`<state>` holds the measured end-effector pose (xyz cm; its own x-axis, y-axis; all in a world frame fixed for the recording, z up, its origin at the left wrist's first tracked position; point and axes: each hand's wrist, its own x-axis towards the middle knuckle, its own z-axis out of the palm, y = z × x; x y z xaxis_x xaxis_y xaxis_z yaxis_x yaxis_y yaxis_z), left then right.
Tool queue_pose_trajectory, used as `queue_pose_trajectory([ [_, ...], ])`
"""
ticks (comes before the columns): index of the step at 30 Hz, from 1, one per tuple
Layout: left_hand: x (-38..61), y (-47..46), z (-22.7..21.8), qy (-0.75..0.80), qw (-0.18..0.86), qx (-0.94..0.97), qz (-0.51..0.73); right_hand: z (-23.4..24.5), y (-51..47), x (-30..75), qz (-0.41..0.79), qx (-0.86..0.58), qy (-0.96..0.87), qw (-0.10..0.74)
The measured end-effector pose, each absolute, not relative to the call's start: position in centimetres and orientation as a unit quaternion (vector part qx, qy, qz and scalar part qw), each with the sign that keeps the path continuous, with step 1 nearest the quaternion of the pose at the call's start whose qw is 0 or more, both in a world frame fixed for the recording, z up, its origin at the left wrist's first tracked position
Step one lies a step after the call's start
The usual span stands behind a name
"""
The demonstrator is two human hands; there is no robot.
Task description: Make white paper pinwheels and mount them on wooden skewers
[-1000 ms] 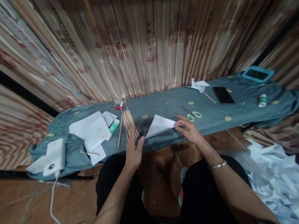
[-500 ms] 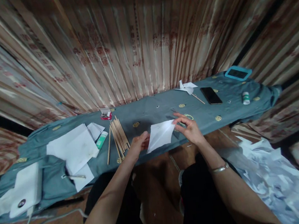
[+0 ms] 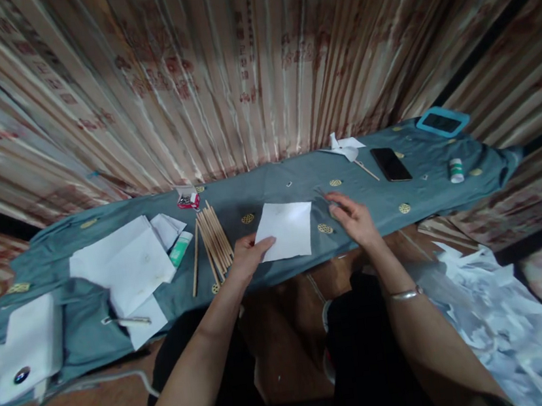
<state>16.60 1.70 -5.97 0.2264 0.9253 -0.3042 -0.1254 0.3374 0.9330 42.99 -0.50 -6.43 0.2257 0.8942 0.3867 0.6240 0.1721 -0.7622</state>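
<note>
A square white paper (image 3: 285, 229) lies flat on the grey-blue cloth (image 3: 269, 187) that covers a low bench. My left hand (image 3: 247, 253) pinches the paper's near left corner. To the paper's right, my right hand (image 3: 356, 217) has its fingers curled over a pair of scissors. Only the dark blades (image 3: 320, 191) stick out past the fingertips. A bracelet sits on my right wrist. My knees, in black, are below the bench edge.
Several wooden sticks (image 3: 211, 243) lie left of the paper, then a green glue stick (image 3: 180, 248) and white sheets (image 3: 125, 264). A phone (image 3: 391, 164), a small bottle (image 3: 455, 170) and a teal-framed tablet (image 3: 442, 121) lie right. Paper scraps (image 3: 507, 319) cover the floor.
The folded triangle of paper has been opened into a flat square on the cloth. My left hand came onto its corner, and my right hand let go and moved right onto the scissors.
</note>
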Motion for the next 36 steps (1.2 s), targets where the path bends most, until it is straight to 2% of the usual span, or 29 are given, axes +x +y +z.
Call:
queue_pose_trajectory([
  [6, 15.4, 3.6, -6.2, 0.524, 0.562, 0.432, 0.472, -9.5, 1.1, 45.3, -0.007, -0.754, -0.580, 0.309],
  [11, 14.7, 4.8, -6.5, 0.519, 0.548, 0.412, 0.510, -9.7, 1.4, 45.3, -0.042, -0.782, -0.555, 0.281],
  [16, 15.1, 4.8, -5.5, 0.492, 0.560, 0.342, 0.572, -8.1, 1.0, 44.9, -0.024, -0.825, -0.541, 0.158],
  [18, 15.2, 4.8, -5.2, 0.479, 0.568, 0.321, 0.587, -7.6, 0.9, 44.6, 0.017, -0.831, -0.520, 0.194],
  [22, 14.9, 5.2, -5.1, 0.469, 0.558, 0.325, 0.603, -7.0, 0.7, 42.9, 0.265, -0.735, -0.404, 0.476],
  [23, 14.6, 5.4, -5.2, 0.476, 0.541, 0.345, 0.602, -6.9, 0.5, 42.2, 0.340, -0.684, -0.371, 0.529],
  [25, 13.8, 5.9, -5.3, 0.502, 0.487, 0.400, 0.592, -6.8, 0.0, 40.4, 0.459, -0.592, -0.332, 0.574],
  [29, 12.3, 6.6, -5.3, 0.544, 0.416, 0.443, 0.578, -6.9, -1.2, 36.9, 0.599, -0.493, -0.342, 0.530],
  [36, 12.0, 6.7, -4.2, 0.517, 0.512, 0.352, 0.589, -6.1, -2.4, 36.4, 0.629, -0.474, -0.489, 0.375],
])
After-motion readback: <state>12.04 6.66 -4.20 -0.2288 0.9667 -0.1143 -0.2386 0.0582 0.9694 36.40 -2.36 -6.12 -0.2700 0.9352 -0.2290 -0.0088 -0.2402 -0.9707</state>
